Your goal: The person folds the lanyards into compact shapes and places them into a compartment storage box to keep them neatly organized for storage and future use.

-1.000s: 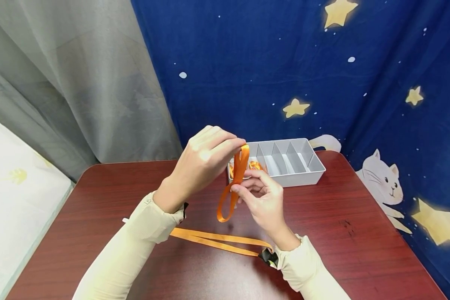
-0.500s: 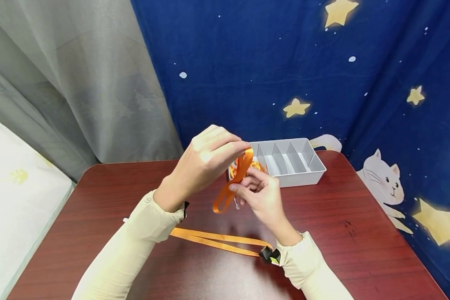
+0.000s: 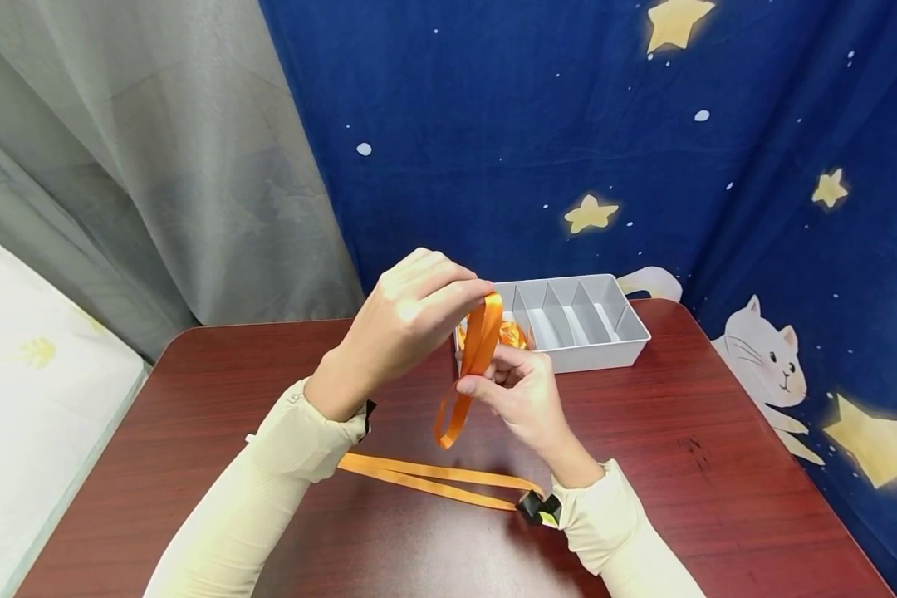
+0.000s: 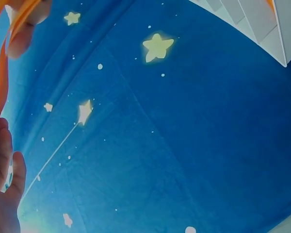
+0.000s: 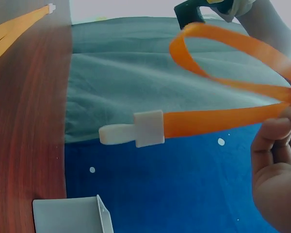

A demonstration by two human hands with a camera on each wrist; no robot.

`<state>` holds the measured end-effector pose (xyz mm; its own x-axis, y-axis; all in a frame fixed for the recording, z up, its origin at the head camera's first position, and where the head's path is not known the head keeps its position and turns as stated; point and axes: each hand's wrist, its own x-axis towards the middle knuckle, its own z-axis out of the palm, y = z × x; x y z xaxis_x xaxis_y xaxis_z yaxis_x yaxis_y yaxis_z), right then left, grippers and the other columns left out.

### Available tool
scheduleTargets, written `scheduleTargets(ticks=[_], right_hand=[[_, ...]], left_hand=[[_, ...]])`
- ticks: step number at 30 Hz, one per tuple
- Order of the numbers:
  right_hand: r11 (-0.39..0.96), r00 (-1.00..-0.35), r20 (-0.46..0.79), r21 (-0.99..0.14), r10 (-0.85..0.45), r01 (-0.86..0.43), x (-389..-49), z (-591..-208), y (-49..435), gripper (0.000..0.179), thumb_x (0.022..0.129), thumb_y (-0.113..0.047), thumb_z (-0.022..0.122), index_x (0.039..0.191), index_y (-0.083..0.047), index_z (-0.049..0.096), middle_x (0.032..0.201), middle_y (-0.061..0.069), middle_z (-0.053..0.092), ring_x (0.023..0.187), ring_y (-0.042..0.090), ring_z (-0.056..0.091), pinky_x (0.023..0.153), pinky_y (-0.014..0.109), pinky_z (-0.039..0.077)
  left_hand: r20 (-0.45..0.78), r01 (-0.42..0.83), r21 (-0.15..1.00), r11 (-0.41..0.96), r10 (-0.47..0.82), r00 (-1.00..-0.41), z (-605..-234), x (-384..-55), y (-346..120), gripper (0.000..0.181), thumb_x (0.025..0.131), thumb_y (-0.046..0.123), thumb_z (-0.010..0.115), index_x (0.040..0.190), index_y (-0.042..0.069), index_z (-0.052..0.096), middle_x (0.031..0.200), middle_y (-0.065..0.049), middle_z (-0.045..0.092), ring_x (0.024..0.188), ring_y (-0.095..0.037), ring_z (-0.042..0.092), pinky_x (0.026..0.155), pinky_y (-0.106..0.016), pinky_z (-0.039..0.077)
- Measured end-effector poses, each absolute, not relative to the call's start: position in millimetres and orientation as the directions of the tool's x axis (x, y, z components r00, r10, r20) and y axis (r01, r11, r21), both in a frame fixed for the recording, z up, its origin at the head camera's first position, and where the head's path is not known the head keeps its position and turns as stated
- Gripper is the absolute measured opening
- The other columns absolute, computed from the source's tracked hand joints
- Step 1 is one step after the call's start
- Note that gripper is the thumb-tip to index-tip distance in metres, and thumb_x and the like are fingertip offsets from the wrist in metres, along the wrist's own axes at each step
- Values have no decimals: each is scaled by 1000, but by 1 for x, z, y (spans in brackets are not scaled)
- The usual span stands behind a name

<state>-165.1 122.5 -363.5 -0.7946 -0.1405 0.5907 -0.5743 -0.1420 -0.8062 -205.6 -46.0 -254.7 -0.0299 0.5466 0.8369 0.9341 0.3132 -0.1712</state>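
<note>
In the head view an orange lanyard is gathered into loops between the two hands, above the table. The left hand holds the top of the loops at its fingertips. Lower down, the right hand pinches the strap between thumb and fingers, and one loop hangs below that pinch. In the right wrist view, the lanyard's white plastic clip dangles free on a length of strap from the right hand. A second orange lanyard lies stretched out on the table, partly hidden by the left sleeve.
Behind the hands, at the back of the table, stands a grey divided box. Coiled orange lanyard shows in its left compartments, partly hidden by the hands. A blue starry curtain hangs behind the table.
The lower loop has swung left and back, and now hangs narrower. The right hand's thumb and fingers have shifted slightly on the strap; the left hand has barely moved.
</note>
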Motion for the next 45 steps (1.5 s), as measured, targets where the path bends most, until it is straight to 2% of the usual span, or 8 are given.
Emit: scheduleTargets(ticks=[5, 12, 21, 23, 29, 38, 45], right_hand=[[-178, -806, 569, -821, -163, -543, -163, -363, 123, 50, 80, -44, 78, 83, 5, 66, 58, -2, 55, 43, 9, 41, 37, 22, 33], [-172, -813, 555, -830, -177, -530, -162, -361, 120, 53, 80, -41, 80, 95, 8, 71, 63, 0, 64, 41, 11, 43, 36, 22, 35], [-149, -799, 581, -813, -153, -562, -164, -361, 118, 28, 85, -21, 80, 90, 5, 73, 55, 6, 57, 40, 12, 41, 35, 22, 34], [-147, -801, 580, -814, -152, -562, -164, -361, 118, 27, 86, -22, 80, 87, 4, 72, 52, 6, 54, 40, 12, 41, 35, 22, 34], [-129, -798, 584, -812, -149, -569, -164, -362, 118, 27, 89, -22, 77, 74, -2, 68, 49, 14, 49, 39, 12, 42, 35, 22, 36], [-58, -784, 603, -797, -148, -602, -163, -364, 117, 21, 89, -5, 73, 70, -2, 66, 51, 6, 51, 41, 11, 44, 37, 23, 35], [-11, -779, 610, -788, -148, -615, -158, -366, 117, 18, 88, 0, 73, 72, -5, 67, 52, 2, 51, 44, 10, 44, 39, 22, 35]], left_hand=[[838, 934, -174, 313, 546, -26, -256, -206, -46, 10, 93, -3, 65, 97, -1, 74, 87, -8, 69, 76, -23, 59, 74, -32, 50], [832, 928, -195, 316, 554, -14, -257, -207, -45, 11, 93, -3, 63, 97, -1, 73, 86, -8, 68, 76, -23, 59, 73, -33, 49], [840, 928, -203, 313, 542, 2, -254, -208, -44, 9, 89, -6, 68, 95, -1, 73, 85, -9, 68, 75, -24, 59, 72, -34, 50], [842, 930, -199, 310, 539, 1, -253, -208, -44, 10, 88, -7, 69, 95, -1, 73, 85, -9, 68, 75, -24, 59, 71, -34, 50], [842, 937, -157, 312, 539, -39, -253, -210, -47, 8, 92, -2, 67, 97, -2, 74, 87, -9, 70, 76, -24, 60, 73, -33, 50], [852, 934, -116, 339, 517, -82, -253, -214, -52, 9, 91, -1, 69, 98, -2, 74, 90, -10, 71, 78, -24, 61, 74, -35, 50], [855, 909, -36, 415, 483, -187, -255, -221, -58, 8, 90, -1, 70, 96, -1, 75, 87, -10, 71, 78, -24, 62, 74, -34, 51]])
